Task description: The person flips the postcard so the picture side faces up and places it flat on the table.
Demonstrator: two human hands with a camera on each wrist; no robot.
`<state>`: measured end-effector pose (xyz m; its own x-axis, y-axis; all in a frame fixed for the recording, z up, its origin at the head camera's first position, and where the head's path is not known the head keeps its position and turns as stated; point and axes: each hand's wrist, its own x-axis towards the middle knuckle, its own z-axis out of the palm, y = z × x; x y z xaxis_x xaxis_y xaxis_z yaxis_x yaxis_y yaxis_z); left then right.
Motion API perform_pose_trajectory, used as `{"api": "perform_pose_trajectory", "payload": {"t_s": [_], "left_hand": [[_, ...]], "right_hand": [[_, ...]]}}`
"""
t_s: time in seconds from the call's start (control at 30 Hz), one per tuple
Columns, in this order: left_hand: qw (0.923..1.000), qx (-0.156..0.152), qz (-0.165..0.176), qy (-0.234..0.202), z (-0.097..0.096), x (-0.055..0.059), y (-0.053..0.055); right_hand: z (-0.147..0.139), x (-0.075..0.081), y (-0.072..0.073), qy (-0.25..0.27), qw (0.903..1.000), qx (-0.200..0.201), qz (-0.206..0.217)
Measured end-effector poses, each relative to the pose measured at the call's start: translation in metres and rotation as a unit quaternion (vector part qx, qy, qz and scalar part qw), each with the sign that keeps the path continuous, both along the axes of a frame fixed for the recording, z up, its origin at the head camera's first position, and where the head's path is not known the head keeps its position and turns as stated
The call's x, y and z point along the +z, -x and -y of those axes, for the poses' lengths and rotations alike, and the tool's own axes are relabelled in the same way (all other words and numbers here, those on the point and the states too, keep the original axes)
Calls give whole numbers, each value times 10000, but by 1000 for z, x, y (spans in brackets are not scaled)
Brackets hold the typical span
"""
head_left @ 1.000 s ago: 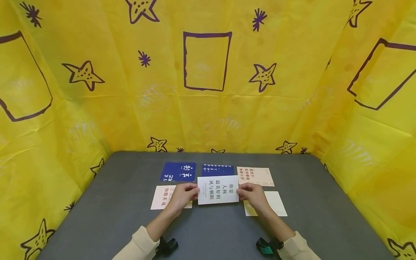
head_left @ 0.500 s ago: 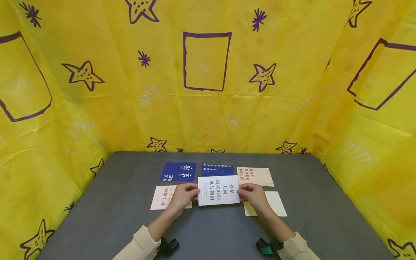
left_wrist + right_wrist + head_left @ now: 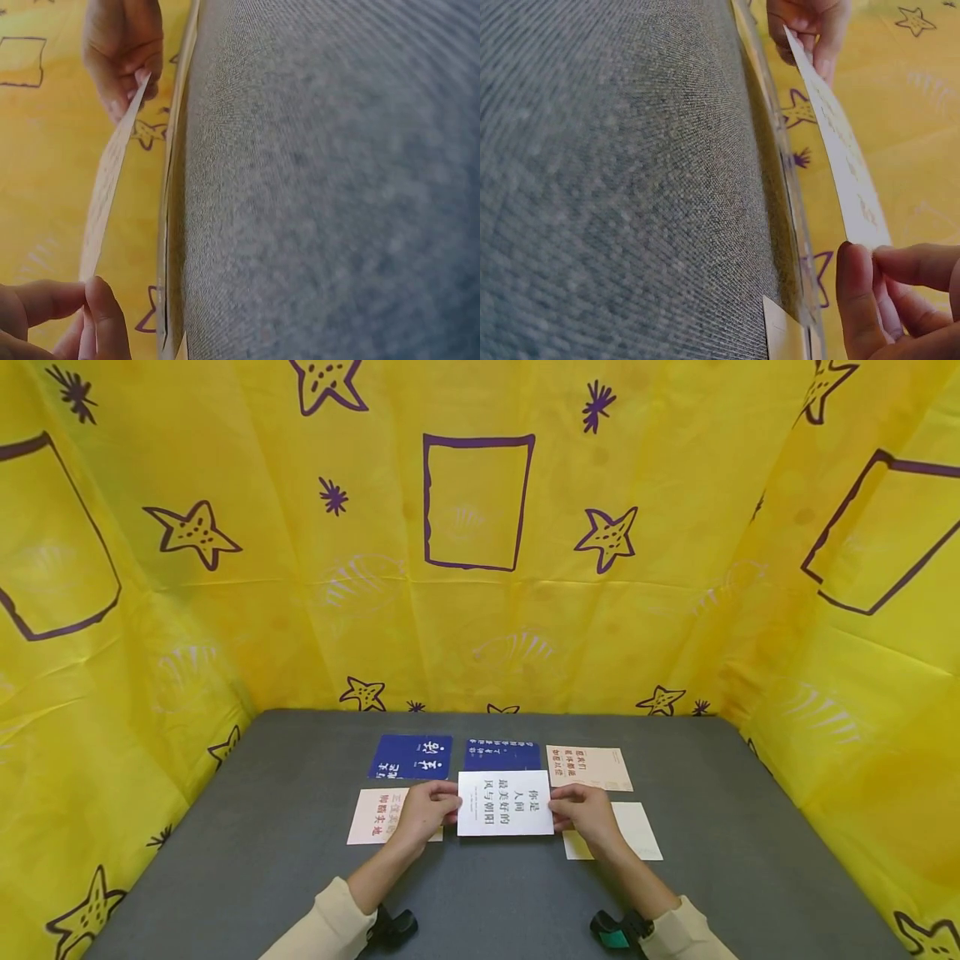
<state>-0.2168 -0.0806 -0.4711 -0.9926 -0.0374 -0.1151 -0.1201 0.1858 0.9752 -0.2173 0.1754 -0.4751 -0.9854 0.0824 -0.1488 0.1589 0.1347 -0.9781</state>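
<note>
A white card (image 3: 504, 804) with dark Chinese writing is held level between both hands in the head view. My left hand (image 3: 423, 814) pinches its left short edge between thumb and fingers, and my right hand (image 3: 588, 817) pinches the right one. Both wrist views show the card (image 3: 107, 184) edge-on, raised off the grey table. Under the left hand lies a pale card with red writing (image 3: 372, 814), partly covered by the hand. Beside the right hand is a plain cream card (image 3: 637, 831), also partly hidden.
Behind the held card lie a blue card (image 3: 411, 756), a second blue card (image 3: 502, 753) whose near part it hides, and a beige card (image 3: 591, 767). The grey table (image 3: 495, 902) is backed by yellow cloth (image 3: 480, 635) on three sides.
The held card has come slightly lower and nearer to me, and its tilt has evened out. Both hands keep their pinch on it; the cards on the table stay put.
</note>
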Motion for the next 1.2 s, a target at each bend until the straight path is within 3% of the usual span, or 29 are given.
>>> {"api": "perform_pose_trajectory", "payload": {"t_s": [0.27,0.77,1.0,1.2], "left_hand": [[10000,25,7,44,-3,1,0],[9980,-503,212,311,1,-3,-1],[9940,-710,586,588,4,-1,-3],[9935,-736,479,727,7,4,-5]], "right_hand": [[-1,-2,-1,-327,9994,53,61],[-3,-4,-6,-611,9970,438,164],[-2,-8,-7,-839,9942,611,296],[-3,-8,-6,-809,9940,663,330]]}}
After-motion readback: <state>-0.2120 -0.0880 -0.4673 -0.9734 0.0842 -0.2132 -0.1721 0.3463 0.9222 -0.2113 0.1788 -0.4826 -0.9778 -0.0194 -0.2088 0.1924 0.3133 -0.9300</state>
